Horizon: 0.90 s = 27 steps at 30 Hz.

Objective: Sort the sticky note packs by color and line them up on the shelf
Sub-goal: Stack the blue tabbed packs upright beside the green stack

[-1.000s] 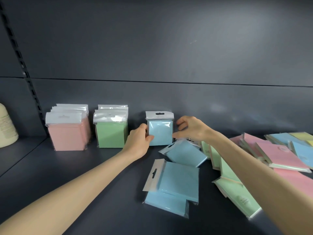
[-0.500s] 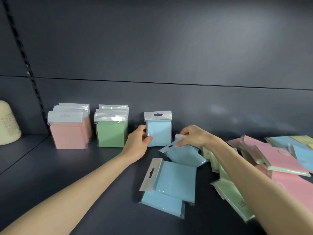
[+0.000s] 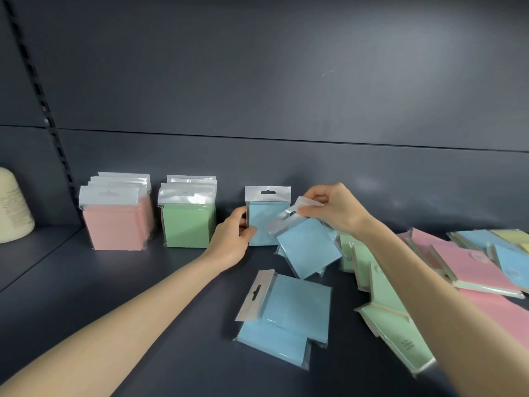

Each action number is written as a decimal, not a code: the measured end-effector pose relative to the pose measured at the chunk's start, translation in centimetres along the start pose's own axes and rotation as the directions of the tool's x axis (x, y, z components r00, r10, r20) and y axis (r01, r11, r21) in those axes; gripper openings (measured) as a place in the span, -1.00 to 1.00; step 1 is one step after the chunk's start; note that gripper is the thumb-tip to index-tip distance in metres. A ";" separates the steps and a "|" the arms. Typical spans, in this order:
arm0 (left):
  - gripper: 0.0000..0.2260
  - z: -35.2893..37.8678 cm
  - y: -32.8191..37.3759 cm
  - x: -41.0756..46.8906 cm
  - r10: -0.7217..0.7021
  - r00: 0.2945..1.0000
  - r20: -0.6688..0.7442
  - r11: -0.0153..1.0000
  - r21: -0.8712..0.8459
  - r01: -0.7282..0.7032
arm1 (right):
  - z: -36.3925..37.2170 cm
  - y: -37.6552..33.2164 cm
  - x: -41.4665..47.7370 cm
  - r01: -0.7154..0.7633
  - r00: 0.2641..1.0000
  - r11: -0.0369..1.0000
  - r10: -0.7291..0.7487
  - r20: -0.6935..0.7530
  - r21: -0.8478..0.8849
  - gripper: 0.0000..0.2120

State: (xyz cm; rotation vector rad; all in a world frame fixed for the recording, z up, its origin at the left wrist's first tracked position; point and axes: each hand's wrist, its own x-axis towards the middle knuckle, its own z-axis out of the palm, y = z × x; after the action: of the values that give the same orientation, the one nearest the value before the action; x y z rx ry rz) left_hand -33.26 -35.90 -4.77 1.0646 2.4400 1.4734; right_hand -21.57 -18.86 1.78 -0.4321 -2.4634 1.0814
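An upright blue pack (image 3: pixel 263 216) stands on the dark shelf (image 3: pixel 143 296) by the back wall, and my left hand (image 3: pixel 232 240) grips its left edge. My right hand (image 3: pixel 333 209) pinches the clear header of a second blue pack (image 3: pixel 307 249), which hangs tilted just above the shelf, right of the standing one. Two more blue packs (image 3: pixel 292 313) lie flat and overlapped in front. A row of upright pink packs (image 3: pixel 116 222) and a row of upright green packs (image 3: pixel 187 222) stand to the left.
A loose heap of green packs (image 3: pixel 386 308), pink packs (image 3: pixel 469 267), blue and yellow packs lies at the right, partly under my right forearm. A cream bottle (image 3: pixel 13 207) stands at the far left, beyond the slotted upright.
My right hand has taken a blue pack by its header from the shelf and lifted it up beside the standing pack. My left hand has kept its hold.
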 end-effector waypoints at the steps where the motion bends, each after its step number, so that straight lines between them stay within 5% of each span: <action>1: -0.63 0.0 0.0 -0.1 0.001 1.000 0.002 1.000 -0.008 -0.001 | 0.2 0.1 0.1 0.007 1.000 1.000 -0.008 -0.011 -0.023 -0.91; 6: -0.56 -0.1 0.6 -1.0 -0.001 0.999 -0.049 0.997 0.072 0.004 | 0.7 0.3 0.2 0.041 0.997 0.999 -0.042 -0.058 -0.021 -0.88; 10: -0.57 -0.3 2.2 -2.9 0.163 0.969 -0.185 0.960 0.257 -0.112 | 0.6 -0.1 -0.1 0.082 0.994 0.994 -0.077 -0.076 0.073 -0.97; 16: -0.55 -0.4 2.6 -3.0 0.056 0.987 0.152 0.986 -0.161 -0.031 | 1.4 -1.3 -0.8 0.141 0.990 0.963 -0.142 -0.014 0.229 -0.91; 20: -0.70 -0.9 2.2 -2.6 0.065 0.990 0.128 0.978 -0.206 -0.038 | 1.5 -1.8 -1.2 0.077 0.994 0.954 -0.097 0.055 0.290 -0.86; 24: -0.70 -1.3 1.9 -2.3 0.110 0.983 0.150 0.976 -0.202 -0.078 | 1.4 -1.1 -1.7 -0.120 0.982 0.963 0.079 0.172 0.243 -0.56; 27: -0.73 -1.4 1.7 -2.2 0.084 0.987 0.135 0.979 -0.197 -0.056 | 1.6 -0.6 -2.3 -0.137 0.980 0.946 0.086 0.178 0.293 -0.69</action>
State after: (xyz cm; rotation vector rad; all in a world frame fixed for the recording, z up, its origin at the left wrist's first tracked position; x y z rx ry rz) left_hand -31.33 -37.77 -3.20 1.1802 2.1351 1.5588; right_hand -20.47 -21.29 0.70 -0.4037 -2.3730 1.5724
